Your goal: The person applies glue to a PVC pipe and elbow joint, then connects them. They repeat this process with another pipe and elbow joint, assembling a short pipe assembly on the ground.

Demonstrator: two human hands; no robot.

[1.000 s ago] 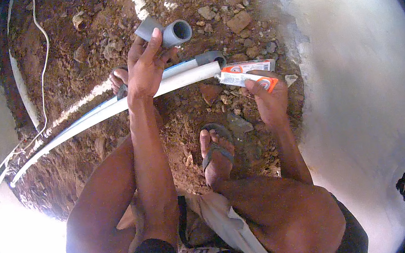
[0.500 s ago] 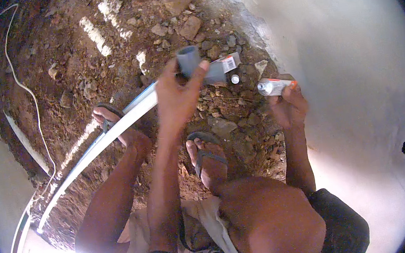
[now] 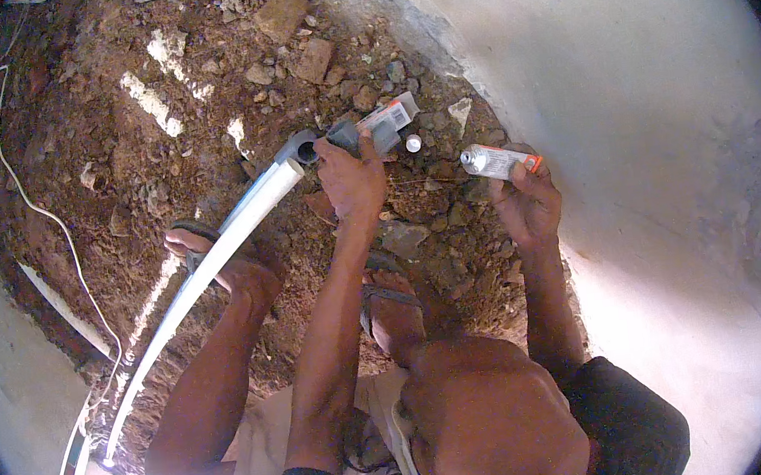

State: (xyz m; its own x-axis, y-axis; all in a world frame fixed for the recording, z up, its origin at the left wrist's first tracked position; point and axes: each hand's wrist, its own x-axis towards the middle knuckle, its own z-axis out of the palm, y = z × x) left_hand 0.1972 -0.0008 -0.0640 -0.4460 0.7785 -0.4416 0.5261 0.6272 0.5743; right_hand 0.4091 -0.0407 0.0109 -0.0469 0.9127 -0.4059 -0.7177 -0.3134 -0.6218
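The left hand (image 3: 351,180) had carried the grey elbow fitting (image 3: 304,145) onto the white pipe (image 3: 215,255) end, fingers still clamped around it. At three o'clock, the right hand (image 3: 525,204) gripped the uncapped glue tube (image 3: 495,161), so joining looked underway.

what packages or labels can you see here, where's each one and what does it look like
Glue tube: held in the right hand, above the stony ground; small, white-grey body with an orange end, open nozzle pointing left.
Small box: lying on the dirt just past the left hand, near the grey pipe fitting; long and flat, pale with an orange-red edge and a printed panel.
Small white cap: on the ground between box and tube; round, plain.
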